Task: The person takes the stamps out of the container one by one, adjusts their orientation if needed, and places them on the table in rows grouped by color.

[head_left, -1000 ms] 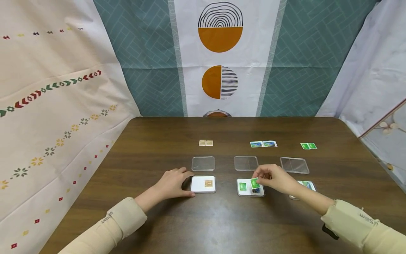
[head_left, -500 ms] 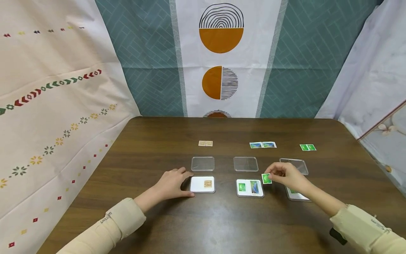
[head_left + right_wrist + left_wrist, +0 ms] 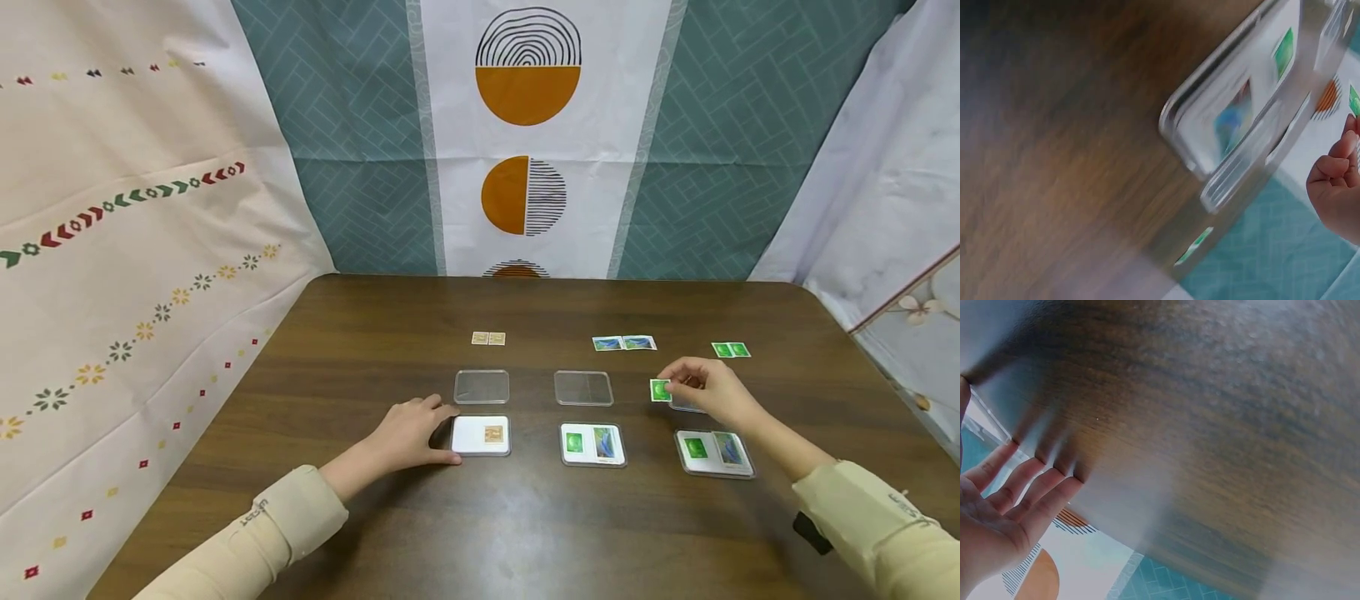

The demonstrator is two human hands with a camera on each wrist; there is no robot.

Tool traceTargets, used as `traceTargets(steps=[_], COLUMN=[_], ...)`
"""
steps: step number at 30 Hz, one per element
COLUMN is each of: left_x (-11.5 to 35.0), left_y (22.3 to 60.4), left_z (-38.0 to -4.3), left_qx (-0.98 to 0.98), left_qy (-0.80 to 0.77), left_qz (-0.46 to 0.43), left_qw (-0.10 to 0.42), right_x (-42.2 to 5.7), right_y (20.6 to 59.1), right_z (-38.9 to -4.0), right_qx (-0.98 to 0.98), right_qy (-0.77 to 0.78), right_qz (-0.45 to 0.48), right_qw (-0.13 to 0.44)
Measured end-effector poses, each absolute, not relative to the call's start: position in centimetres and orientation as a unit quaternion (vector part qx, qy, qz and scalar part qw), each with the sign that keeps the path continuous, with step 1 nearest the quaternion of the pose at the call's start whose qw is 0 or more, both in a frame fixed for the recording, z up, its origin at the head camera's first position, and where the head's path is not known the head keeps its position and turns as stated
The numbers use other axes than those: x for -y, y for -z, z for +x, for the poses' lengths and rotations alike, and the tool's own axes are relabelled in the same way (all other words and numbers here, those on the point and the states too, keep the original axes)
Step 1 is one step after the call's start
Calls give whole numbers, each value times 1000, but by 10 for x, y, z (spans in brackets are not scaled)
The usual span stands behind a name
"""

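Observation:
With thumb and index finger, my right hand [image 3: 712, 392] pinches a small green stamp [image 3: 659, 390] above the table, beside a clear lid [image 3: 685, 407]. In the right wrist view the curled right hand [image 3: 1338, 181] shows at the right edge with the green stamp [image 3: 1355, 101] at its fingertips. My left hand [image 3: 405, 435] rests at the left end of a white-backed clear case [image 3: 467, 437] bearing a brown stamp [image 3: 493, 433]. Its thumb and index finger lie at the case's two left corners. The left wrist view shows the fingers [image 3: 1041, 500] nearly straight, tips on the table.
A middle case [image 3: 592, 458] and a right case [image 3: 714, 468] each bear a green and a blue stamp. Behind lie two more clear lids [image 3: 482, 387]. Farther back are pairs of brown stamps [image 3: 488, 338], blue stamps [image 3: 624, 342] and green stamps [image 3: 731, 350].
My right hand has carried the green stamp from over the middle case rightward and away from me, uncovering the middle case's blue stamp and the right case. The left hand has stayed put.

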State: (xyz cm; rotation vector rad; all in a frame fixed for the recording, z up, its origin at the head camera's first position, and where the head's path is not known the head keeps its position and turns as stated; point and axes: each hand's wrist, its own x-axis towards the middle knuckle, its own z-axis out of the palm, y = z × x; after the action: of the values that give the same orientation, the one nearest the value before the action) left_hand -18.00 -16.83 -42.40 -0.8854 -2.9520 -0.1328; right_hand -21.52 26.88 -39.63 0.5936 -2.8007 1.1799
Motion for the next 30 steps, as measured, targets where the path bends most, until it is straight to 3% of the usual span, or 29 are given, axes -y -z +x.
traceTargets(steps=[16,30], left_x=[165,162], left_y=[422,420], left_z=[-180,-180], left_qx=[960,968], left_qy=[61,73], left_qz=[-273,-241], left_qw=[22,0], right_x=[-296,-323], right_y=[377,376], right_z=[-251,-285], right_qx=[917,946], right_qy=[-345,-293], right_qz=[188,127], right_qw=[76,55])
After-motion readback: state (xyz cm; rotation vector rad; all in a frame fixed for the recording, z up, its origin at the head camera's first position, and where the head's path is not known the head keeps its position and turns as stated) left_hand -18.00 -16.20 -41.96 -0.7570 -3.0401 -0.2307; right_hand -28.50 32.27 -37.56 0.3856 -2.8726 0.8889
